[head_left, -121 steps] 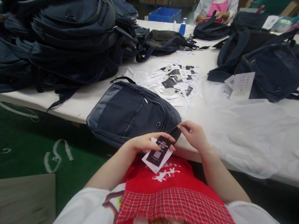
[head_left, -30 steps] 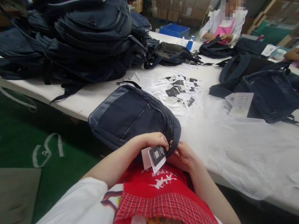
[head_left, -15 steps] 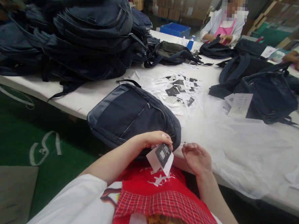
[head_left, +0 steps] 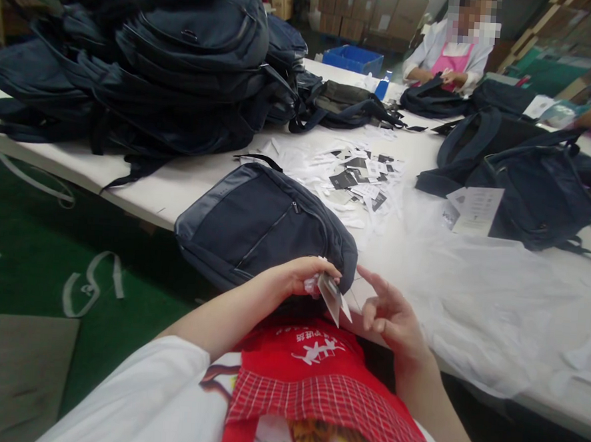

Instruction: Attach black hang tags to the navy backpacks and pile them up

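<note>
A dark navy backpack [head_left: 260, 225] lies on its side at the table's near edge, its front zipper facing up. Over its near end, my left hand [head_left: 307, 275] is closed on folded hang tags [head_left: 335, 300], which are tilted nearly edge-on. Just to the right, my right hand [head_left: 387, 310] stretches out its index finger while the other fingers curl in toward the thumb. A thin dark string runs from the tags toward these curled fingers. Where the string ends is too fine to make out.
A big pile of navy backpacks [head_left: 184, 74] fills the table's left. Loose tags [head_left: 361, 175] lie scattered mid-table; clear plastic [head_left: 486, 293] covers the right. Another backpack [head_left: 538, 189] bears white cards. Beyond stand a blue bin [head_left: 353, 59] and a co-worker [head_left: 453, 57] handling a bag.
The tags in my left hand have turned from face-up to nearly edge-on. My right hand has gone from a fingertip pinch on the string to an outstretched index finger.
</note>
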`<state>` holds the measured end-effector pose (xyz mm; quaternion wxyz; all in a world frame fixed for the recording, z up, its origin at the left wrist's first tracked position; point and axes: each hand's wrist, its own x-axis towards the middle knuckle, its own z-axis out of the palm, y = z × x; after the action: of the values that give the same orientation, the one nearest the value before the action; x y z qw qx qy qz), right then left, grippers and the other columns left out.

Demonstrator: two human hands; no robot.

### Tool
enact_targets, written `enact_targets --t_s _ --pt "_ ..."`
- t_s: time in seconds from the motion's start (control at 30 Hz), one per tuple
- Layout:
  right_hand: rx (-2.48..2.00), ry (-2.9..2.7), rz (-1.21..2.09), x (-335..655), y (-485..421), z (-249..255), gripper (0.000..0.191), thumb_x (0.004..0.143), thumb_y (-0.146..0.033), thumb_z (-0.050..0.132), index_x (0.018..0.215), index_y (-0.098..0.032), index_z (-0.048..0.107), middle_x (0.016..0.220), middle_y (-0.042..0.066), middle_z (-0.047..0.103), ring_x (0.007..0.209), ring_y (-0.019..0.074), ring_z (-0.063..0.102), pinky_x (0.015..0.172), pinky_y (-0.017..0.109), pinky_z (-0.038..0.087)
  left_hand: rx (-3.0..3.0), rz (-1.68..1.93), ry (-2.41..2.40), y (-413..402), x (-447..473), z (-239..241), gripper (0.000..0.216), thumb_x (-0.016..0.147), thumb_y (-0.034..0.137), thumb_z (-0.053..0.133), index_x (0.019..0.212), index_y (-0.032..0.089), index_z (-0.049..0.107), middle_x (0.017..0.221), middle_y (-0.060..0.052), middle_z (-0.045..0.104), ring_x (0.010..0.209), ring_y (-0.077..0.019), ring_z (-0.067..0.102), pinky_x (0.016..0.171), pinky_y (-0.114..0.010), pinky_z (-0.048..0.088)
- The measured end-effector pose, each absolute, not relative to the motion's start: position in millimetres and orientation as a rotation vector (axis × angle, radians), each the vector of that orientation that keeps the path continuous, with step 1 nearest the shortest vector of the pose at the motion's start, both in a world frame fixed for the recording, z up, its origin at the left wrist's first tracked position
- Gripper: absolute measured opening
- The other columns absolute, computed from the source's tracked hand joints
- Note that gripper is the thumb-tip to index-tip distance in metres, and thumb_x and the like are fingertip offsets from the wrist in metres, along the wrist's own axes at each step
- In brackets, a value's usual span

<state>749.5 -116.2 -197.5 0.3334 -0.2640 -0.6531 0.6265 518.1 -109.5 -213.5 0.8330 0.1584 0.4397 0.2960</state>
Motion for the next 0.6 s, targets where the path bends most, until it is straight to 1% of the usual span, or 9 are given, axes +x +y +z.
enact_targets --t_s 0.03,0.07,0.1,0.13,0.2,0.3,0.4,0.5,0.6 --pt "-0.654 -1.869 1.508 748 -115 -192 0.068 0.075 -0.046 0.075 0.137 -0.037 0.049 0.144 0.009 0.048 0.071 0.0147 0.065 0.066 0.034 0.055 0.328 0.633 0.930 -110 519 -214 0.007 0.063 0.015 0.066 0.064 0.010 0.060 0.052 -0.001 0.058 0.040 -0.0089 0.050 0.037 -0.019 0.038" --pt "-0.624 -2.026 1.339 745 -114 -187 0.072 0.072 -0.048 0.078 0.138 -0.036 0.049 0.141 0.009 0.051 0.086 0.0202 0.067 0.078 0.040 0.055 0.316 0.650 0.942 -110 519 -213 0.005 0.061 0.012 0.063 0.062 0.010 0.059 0.049 0.000 0.056 0.038 -0.0081 0.048 0.036 -0.017 0.036" --pt "-0.596 -2.159 1.149 743 -114 -182 0.076 0.070 -0.047 0.080 0.138 -0.034 0.049 0.139 0.009 0.054 0.100 0.0246 0.065 0.089 0.044 0.052 0.295 0.665 0.958 -110 520 -212 0.004 0.060 0.010 0.061 0.060 0.011 0.057 0.048 0.000 0.054 0.037 -0.0074 0.047 0.035 -0.017 0.035" --pt "-0.574 -2.257 0.963 740 -115 -178 0.078 0.068 -0.046 0.082 0.138 -0.033 0.049 0.136 0.010 0.056 0.110 0.0273 0.061 0.095 0.047 0.048 0.273 0.676 0.976 -110 522 -210 0.005 0.060 0.009 0.059 0.059 0.011 0.056 0.047 0.001 0.053 0.037 -0.0069 0.046 0.035 -0.016 0.035" --pt "-0.537 -2.373 0.689 732 -118 -171 0.079 0.070 -0.041 0.081 0.140 -0.031 0.046 0.135 0.010 0.058 0.119 0.0281 0.056 0.099 0.047 0.046 0.251 0.694 1.008 -111 526 -206 0.007 0.061 0.009 0.057 0.057 0.012 0.053 0.045 0.001 0.050 0.035 -0.0064 0.044 0.035 -0.016 0.034" --pt "-0.487 -2.393 0.517 718 -128 -167 0.069 0.082 -0.029 0.073 0.144 -0.027 0.042 0.132 0.011 0.060 0.117 0.0247 0.058 0.097 0.041 0.050 0.253 0.747 1.047 -115 536 -202 0.014 0.067 0.012 0.054 0.055 0.015 0.047 0.041 0.004 0.044 0.033 -0.0061 0.041 0.034 -0.016 0.030" --pt "-0.670 -2.369 0.426 705 -135 -165 0.048 0.090 -0.019 0.058 0.137 -0.020 0.050 0.118 0.010 0.067 0.104 0.0215 0.065 0.089 0.034 0.053 0.296 0.806 1.083 -122 550 -204 0.019 0.074 0.017 0.053 0.057 0.017 0.044 0.040 0.005 0.041 0.032 -0.0053 0.036 0.034 -0.016 0.025" --pt "-0.962 -2.484 0.355 698 -133 -158 0.031 0.091 -0.016 0.051 0.120 -0.018 0.063 0.109 0.009 0.071 0.095 0.0218 0.067 0.083 0.034 0.054 0.466 0.830 1.198 -129 563 -211 0.030 0.082 0.031 0.053 0.057 0.017 0.045 0.038 0.005 0.040 0.030 -0.0058 0.033 0.033 -0.018 0.022" --pt "-1.145 -2.641 0.360 698 -128 -149 0.026 0.091 -0.018 0.050 0.111 -0.022 0.067 0.104 0.006 0.072 0.088 0.0213 0.068 0.075 0.033 0.054 0.570 0.817 1.265 -134 567 -217 0.042 0.087 0.048 0.048 0.058 0.018 0.046 0.037 0.005 0.038 0.030 -0.0070 0.033 0.033 -0.020 0.023"
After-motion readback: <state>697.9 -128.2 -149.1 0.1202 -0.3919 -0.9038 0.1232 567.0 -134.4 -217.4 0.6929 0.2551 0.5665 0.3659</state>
